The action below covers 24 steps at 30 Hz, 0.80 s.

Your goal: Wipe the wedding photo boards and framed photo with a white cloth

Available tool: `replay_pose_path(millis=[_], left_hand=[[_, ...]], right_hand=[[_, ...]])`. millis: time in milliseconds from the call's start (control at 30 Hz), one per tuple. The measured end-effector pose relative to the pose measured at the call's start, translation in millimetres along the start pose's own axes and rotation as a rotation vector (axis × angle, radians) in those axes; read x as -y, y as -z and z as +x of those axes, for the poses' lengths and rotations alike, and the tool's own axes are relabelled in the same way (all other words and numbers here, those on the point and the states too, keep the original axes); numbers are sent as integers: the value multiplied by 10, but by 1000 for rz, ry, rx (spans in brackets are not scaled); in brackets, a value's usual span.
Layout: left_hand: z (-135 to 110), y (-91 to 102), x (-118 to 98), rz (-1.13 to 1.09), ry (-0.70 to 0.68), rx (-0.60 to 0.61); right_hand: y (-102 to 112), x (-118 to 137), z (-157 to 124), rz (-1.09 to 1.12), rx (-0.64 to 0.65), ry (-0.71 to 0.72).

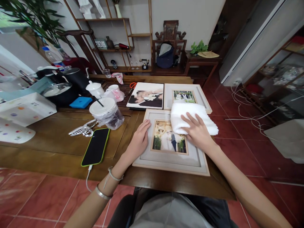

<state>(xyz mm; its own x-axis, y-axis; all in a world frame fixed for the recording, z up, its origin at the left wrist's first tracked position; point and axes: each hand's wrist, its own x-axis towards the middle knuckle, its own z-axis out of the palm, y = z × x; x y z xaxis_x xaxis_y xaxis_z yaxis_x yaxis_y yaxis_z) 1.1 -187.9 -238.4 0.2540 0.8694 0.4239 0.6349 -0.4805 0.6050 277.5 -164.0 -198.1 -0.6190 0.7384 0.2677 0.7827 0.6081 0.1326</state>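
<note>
A light wooden picture frame (201, 163) with a pale mat lies face up near the table's front right corner. Inside it is a photo (163, 139) of a couple in wedding clothes. My left hand (140, 137) rests along the frame's left edge, fingers stretched out. On a folded white towel (201, 112) my right hand (197, 131) lies with its fingers spread, pressing from above. The towel covers the frame's upper right part and overlaps a second picture frame (206, 103) behind it. To that one's left lies a photo panel (144, 87), its picture partly pixelated.
On the wooden table (59, 126) to the left are a charging phone (96, 147), a silver hair claw (83, 129), a lidded tub (103, 109) in plastic, a blue box (80, 102), a dark pot (58, 95) and orange-handled scissors (133, 85). Cables (254, 118) cross the floor at right.
</note>
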Motion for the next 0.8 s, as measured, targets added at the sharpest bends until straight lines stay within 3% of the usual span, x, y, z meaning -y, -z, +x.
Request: replay_pose_path(millis=[233,367,600,700,800], left_hand=[[-22,-3,-18,-2,42,-15],[-24,-8,-11,-1,36,-17],[-31,-10,-25,42,39,18],[-27,9,-39,72,38,69],[-23,31,-49,73,32,116]], right_hand=[[95,134,-99,-1,76,84],[265,406,-370,82,92,135],[575,917,-867,225,-21,178],[582,919,-870,350,-11,173],[507,728,-708,382,13,87]])
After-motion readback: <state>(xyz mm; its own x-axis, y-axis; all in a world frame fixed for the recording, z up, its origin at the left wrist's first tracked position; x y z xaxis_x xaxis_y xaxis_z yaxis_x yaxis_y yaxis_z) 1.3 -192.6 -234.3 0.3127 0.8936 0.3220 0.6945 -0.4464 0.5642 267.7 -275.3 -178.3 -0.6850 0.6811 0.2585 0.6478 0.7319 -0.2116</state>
